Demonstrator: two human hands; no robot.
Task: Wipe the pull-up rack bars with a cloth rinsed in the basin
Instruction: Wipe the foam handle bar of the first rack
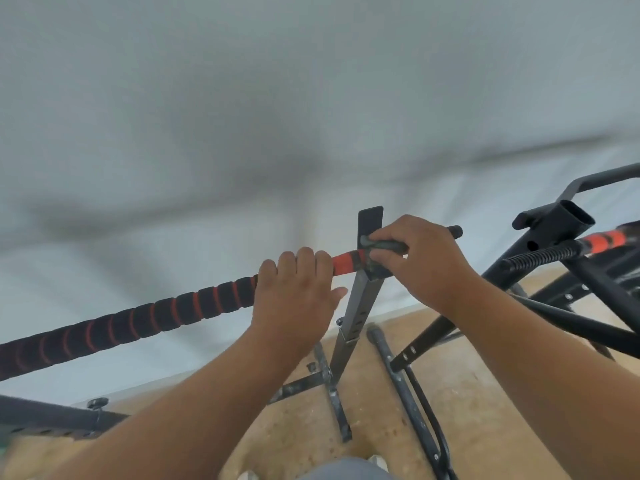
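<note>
Pull-up rack, top bar, both hands on it.

Item: long black foam-wrapped bar with orange rings (138,317), running from lower left up to a black square-section steel upright (356,306). Left hand (294,292): fingers curled over the bar, gripping it just left of its orange band. Right hand (422,261): fingers closed, pinching a small dark grey-green cloth (381,244) against the bar at the upright's top bracket. Below: tan speckled floor (381,410), black base struts. Behind: pale wall.

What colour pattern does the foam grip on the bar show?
Black with thin orange rings on the foam grip, turning solid orange near the upright; head view.
</note>
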